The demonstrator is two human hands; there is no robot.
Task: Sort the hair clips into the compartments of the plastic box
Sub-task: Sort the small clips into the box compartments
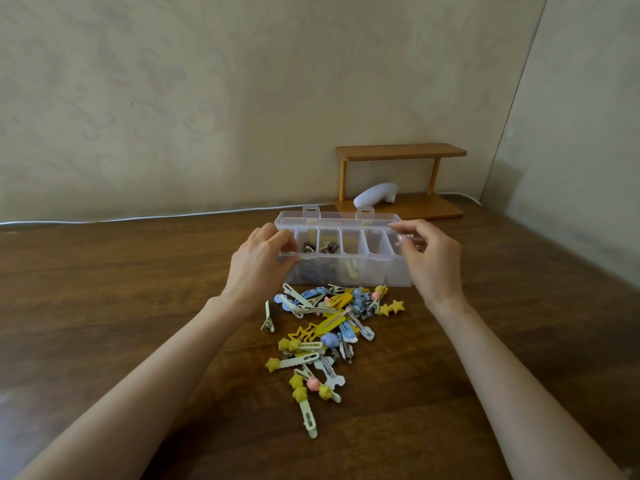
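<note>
Desk (138, 306): dark wood, carrying everything here.
Shelf (398, 151): small wooden two-level rack at the back right, with a white object (375, 194) on its lower board.
Box (377, 271): clear plastic, mid-desk, lid open behind it. The left compartments hold dark clips and a middle one holds a yellow clip.
Clips (329, 323): loose heap of yellow, blue, pink and cream pieces just in front of the box.
Left hand (259, 261): fingers curled over the box's left end, gripping it.
Right hand (431, 259): fingertips pinching the rim at the box's right end.
</note>
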